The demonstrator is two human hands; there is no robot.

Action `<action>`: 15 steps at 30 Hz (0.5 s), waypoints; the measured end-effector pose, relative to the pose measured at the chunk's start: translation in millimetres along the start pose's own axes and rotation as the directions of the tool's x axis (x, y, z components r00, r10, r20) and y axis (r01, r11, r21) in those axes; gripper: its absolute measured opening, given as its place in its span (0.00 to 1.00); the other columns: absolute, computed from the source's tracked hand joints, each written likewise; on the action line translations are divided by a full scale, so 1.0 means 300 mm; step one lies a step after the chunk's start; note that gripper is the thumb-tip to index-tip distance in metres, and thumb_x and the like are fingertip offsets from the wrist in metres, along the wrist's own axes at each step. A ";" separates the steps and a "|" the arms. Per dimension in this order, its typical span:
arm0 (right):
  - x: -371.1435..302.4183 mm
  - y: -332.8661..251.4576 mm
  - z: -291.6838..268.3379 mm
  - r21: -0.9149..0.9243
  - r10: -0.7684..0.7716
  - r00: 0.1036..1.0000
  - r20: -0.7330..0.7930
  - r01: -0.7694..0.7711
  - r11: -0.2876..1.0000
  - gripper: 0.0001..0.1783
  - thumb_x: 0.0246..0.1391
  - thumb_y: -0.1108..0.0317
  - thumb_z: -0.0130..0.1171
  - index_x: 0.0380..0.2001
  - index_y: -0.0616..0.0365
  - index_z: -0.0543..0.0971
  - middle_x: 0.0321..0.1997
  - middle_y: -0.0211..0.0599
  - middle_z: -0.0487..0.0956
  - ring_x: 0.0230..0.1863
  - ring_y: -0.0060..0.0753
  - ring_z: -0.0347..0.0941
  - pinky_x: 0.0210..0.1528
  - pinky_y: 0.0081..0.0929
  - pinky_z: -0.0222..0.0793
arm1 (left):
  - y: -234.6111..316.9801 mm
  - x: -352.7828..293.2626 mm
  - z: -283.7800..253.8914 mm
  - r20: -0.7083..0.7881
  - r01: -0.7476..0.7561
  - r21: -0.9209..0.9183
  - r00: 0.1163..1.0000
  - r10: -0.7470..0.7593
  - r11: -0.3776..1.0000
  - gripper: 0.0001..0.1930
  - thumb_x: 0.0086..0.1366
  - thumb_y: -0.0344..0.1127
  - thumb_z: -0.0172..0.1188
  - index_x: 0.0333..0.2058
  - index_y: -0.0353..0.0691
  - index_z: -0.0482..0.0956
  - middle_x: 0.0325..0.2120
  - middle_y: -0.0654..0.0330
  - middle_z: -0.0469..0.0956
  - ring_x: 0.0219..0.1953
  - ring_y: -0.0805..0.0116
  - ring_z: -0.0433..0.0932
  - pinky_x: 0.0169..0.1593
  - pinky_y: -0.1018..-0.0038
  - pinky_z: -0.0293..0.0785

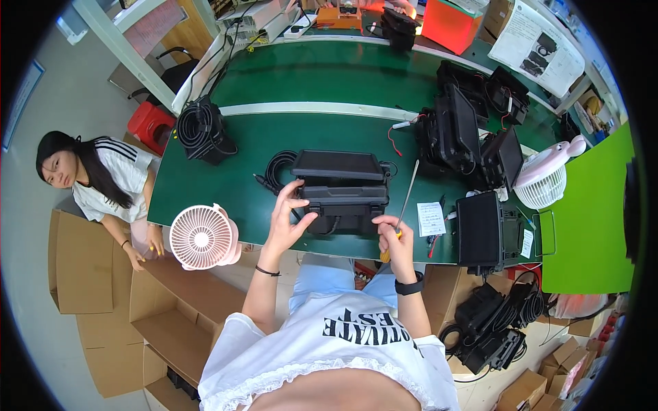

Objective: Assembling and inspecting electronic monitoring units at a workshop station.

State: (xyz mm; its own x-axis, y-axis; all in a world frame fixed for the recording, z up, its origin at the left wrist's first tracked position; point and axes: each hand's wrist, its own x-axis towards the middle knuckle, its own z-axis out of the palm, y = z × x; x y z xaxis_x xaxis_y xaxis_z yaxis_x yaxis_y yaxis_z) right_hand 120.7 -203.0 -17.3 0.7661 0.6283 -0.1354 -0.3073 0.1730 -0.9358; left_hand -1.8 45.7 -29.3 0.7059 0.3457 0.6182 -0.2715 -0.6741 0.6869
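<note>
On the green bench in front of me lies a black plastic case (pixel 346 195) with latches along its near side and a flat black panel (pixel 337 164) at its far side. My left hand (pixel 284 222) rests its spread fingers at the case's left end. A screwdriver (pixel 409 195) with a yellow handle and long thin shaft is gripped in my right hand (pixel 396 241), its shaft pointing up and away. That hand is beside the case's near right corner. A coiled black cable (pixel 277 170) lies behind the case's left side.
A pink fan (pixel 203 236) stands at the bench's left edge, a second fan (pixel 541 185) at the right. More black cases (pixel 452 133) crowd the right side. A person (pixel 103 178) sits at the left beside cardboard boxes (pixel 171 301). A paper slip (pixel 431 219) lies right of the screwdriver.
</note>
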 end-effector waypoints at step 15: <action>0.071 0.007 0.073 -0.315 -0.335 0.930 -0.149 0.276 0.908 0.06 0.60 0.68 0.63 0.35 0.59 0.80 0.28 0.23 0.77 0.23 0.10 0.63 0.25 0.13 0.57 | 0.053 -0.012 0.043 -0.140 0.134 -0.003 0.981 -0.133 0.991 0.20 0.55 0.31 0.72 0.43 0.39 0.71 0.61 0.45 0.65 0.58 0.46 0.71 0.58 0.60 0.70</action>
State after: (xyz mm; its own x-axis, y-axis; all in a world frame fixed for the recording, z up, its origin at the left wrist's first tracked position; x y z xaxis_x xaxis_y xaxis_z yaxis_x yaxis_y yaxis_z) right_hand 124.1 -172.6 -15.1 0.8999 0.4134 0.1389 0.1108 0.0914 -0.9896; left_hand -0.3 25.3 -25.5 0.6369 0.5205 0.5687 -0.1760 -0.6200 0.7646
